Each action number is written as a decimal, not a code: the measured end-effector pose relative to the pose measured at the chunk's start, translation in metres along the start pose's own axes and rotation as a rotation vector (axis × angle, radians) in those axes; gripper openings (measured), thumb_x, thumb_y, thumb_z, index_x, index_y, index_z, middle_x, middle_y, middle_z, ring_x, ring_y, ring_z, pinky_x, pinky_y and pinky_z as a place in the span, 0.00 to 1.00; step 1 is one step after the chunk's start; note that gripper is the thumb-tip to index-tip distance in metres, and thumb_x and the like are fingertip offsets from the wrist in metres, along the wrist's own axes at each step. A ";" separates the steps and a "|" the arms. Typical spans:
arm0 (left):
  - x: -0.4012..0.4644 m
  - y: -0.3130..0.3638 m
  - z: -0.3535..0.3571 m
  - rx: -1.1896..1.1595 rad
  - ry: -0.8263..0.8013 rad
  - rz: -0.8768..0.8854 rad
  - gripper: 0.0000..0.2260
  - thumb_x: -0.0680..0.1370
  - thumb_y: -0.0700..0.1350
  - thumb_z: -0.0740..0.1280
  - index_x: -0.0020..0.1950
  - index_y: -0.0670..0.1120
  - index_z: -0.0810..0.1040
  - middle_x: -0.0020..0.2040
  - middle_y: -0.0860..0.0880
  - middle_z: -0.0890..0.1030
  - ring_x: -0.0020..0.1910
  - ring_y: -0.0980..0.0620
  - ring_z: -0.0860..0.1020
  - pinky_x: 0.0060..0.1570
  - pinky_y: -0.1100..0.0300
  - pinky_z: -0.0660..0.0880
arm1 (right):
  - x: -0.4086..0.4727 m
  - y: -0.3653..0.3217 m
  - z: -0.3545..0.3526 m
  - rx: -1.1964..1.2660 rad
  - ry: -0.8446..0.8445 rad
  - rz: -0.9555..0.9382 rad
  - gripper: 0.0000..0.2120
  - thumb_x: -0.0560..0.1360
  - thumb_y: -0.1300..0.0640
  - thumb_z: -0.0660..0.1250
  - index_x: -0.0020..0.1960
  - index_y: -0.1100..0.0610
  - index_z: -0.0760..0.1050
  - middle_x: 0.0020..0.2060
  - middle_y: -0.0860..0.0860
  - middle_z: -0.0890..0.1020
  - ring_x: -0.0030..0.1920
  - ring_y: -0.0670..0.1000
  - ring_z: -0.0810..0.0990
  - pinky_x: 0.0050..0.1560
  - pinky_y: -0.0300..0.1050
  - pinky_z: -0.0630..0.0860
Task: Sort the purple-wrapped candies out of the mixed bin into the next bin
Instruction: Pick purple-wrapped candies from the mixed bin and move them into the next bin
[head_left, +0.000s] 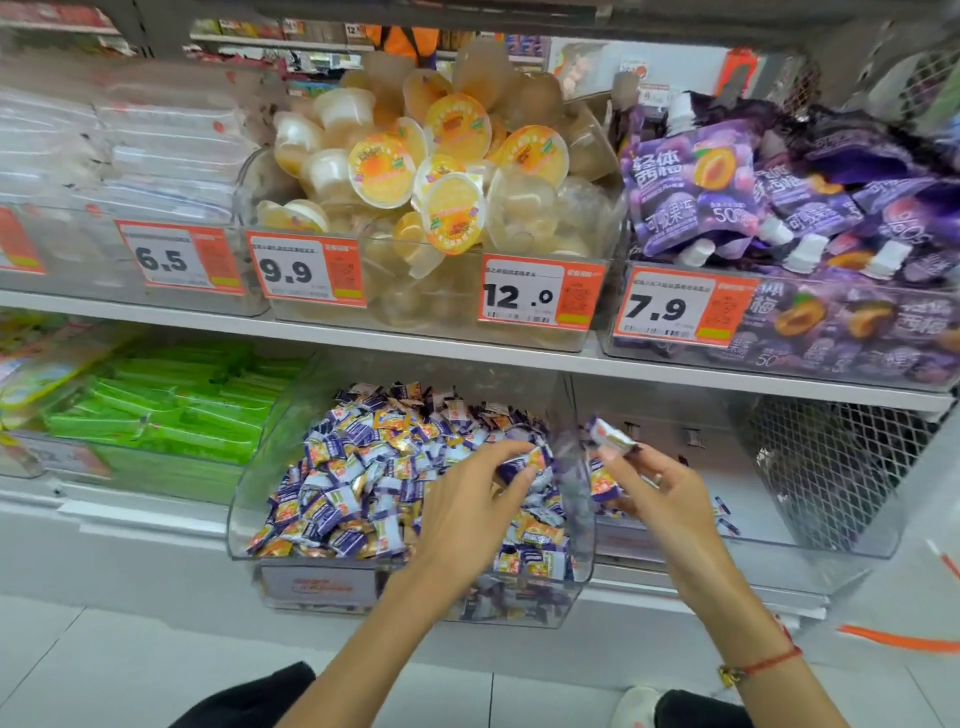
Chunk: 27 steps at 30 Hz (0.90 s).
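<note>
A clear mixed bin (244, 519) on the lower shelf is heaped with small wrapped candies (363, 467), purple-and-white ones among orange ones. My left hand (478, 499) hovers over the heap's right side and pinches a purple-wrapped candy (519, 462) between thumb and fingers. My right hand (660, 488) is over the neighbouring clear bin (857, 545) to the right and holds a purple-wrapped candy (610, 434) at its fingertips. A few purple candies (724, 514) lie on that bin's floor.
Green packets (171, 410) fill the bin to the left. On the upper shelf stand bins of jelly cups (441, 156) and purple pouches (753, 182) with orange price tags. A wire mesh panel (831, 467) closes the right end. White floor lies below.
</note>
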<state>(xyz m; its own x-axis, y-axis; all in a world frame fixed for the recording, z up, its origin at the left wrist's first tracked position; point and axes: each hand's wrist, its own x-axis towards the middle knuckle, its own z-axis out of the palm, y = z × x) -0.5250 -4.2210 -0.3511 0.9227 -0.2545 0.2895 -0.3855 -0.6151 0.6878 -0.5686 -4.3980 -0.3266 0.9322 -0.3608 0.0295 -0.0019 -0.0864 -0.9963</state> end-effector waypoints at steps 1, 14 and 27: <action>0.008 0.011 0.008 0.009 -0.014 0.028 0.13 0.79 0.55 0.62 0.64 0.59 0.74 0.53 0.60 0.80 0.45 0.62 0.77 0.42 0.61 0.76 | 0.006 0.006 -0.014 -0.052 0.061 -0.028 0.07 0.74 0.56 0.70 0.51 0.50 0.82 0.38 0.45 0.85 0.36 0.44 0.82 0.40 0.39 0.80; 0.008 0.001 0.039 0.178 -0.039 0.224 0.15 0.80 0.50 0.60 0.67 0.56 0.72 0.64 0.62 0.74 0.64 0.65 0.67 0.68 0.64 0.61 | 0.042 0.053 -0.074 -0.927 0.018 -0.276 0.13 0.75 0.58 0.69 0.59 0.50 0.79 0.58 0.49 0.79 0.54 0.51 0.79 0.52 0.48 0.77; 0.011 -0.137 -0.047 0.662 0.002 -0.200 0.23 0.76 0.60 0.57 0.62 0.48 0.79 0.63 0.43 0.78 0.64 0.38 0.74 0.60 0.40 0.72 | 0.023 0.008 0.118 -1.016 -0.332 -0.519 0.13 0.80 0.52 0.60 0.62 0.47 0.76 0.59 0.46 0.79 0.62 0.48 0.74 0.56 0.43 0.72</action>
<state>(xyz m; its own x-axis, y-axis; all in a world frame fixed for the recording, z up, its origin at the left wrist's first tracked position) -0.4626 -4.1048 -0.4112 0.9755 -0.0879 0.2016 -0.1245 -0.9763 0.1768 -0.5047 -4.2977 -0.3432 0.9541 0.1801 0.2391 0.2571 -0.9022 -0.3462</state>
